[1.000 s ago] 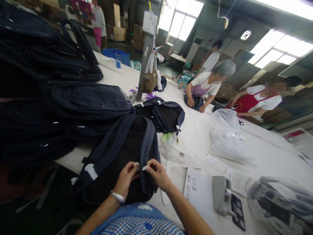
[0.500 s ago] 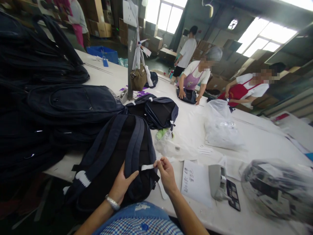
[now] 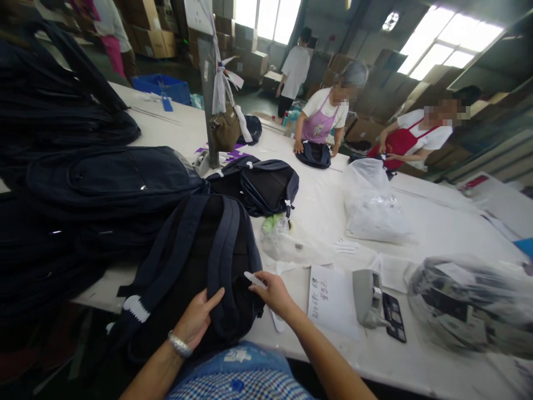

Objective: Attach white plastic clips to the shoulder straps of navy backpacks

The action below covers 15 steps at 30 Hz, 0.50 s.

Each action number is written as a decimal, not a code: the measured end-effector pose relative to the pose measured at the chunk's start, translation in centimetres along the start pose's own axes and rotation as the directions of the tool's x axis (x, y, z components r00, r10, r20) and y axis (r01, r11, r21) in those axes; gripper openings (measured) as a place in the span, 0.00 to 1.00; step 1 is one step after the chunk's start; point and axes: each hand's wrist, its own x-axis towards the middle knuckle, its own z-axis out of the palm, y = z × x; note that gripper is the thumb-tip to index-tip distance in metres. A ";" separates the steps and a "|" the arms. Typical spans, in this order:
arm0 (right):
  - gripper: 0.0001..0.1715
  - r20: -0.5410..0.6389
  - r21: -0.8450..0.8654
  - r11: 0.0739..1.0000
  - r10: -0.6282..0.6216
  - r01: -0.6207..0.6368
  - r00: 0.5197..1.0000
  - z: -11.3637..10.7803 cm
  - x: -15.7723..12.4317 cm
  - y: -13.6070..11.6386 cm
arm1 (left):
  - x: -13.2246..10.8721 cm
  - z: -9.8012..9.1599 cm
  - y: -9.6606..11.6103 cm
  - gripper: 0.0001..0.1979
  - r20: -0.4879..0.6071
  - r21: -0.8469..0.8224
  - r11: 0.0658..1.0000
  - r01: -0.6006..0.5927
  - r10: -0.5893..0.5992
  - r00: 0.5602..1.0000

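Note:
A dark navy backpack (image 3: 200, 250) lies back side up in front of me, its padded shoulder straps on top. My left hand (image 3: 195, 319) is closed on the lower part of the right-hand shoulder strap (image 3: 222, 266), thumb on top and the other fingers largely hidden. Between the thumb and fingers of my right hand (image 3: 270, 291) is a white strip (image 3: 255, 279) with a toothed edge, held over the backpack's right side. A similar white toothed piece (image 3: 136, 308) is wrapped around the lower end of the other strap.
More navy backpacks (image 3: 120, 175) are heaped on the left. Another backpack (image 3: 268, 186) lies beyond mine, near a grey post (image 3: 210, 105). To the right are a handwritten sheet (image 3: 331, 300), a grey tape dispenser (image 3: 366, 297) and plastic bags (image 3: 375, 211). Co-workers stand across the table.
My right hand has moved left and slightly down, turning over the backpack's edge. The white strip, earlier stretched out flat, now points up and left. My left hand stays on the strap.

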 end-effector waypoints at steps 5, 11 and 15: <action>0.10 0.110 0.151 0.988 0.027 -0.044 0.994 1.6 0.1 0.9 | -0.6 0.7 -1.0 0.14 0.006 -0.060 0.998 0.017 -0.017 1.000; 0.21 0.112 0.118 0.993 -0.035 0.021 0.993 2.3 1.2 1.7 | -0.1 2.8 -3.1 0.17 -0.093 -0.045 0.993 -0.113 0.108 0.990; 0.08 0.139 0.126 0.992 -0.038 0.020 0.990 1.7 1.7 2.1 | 0.8 3.7 -4.5 0.20 -0.216 0.115 0.970 -0.215 0.236 0.947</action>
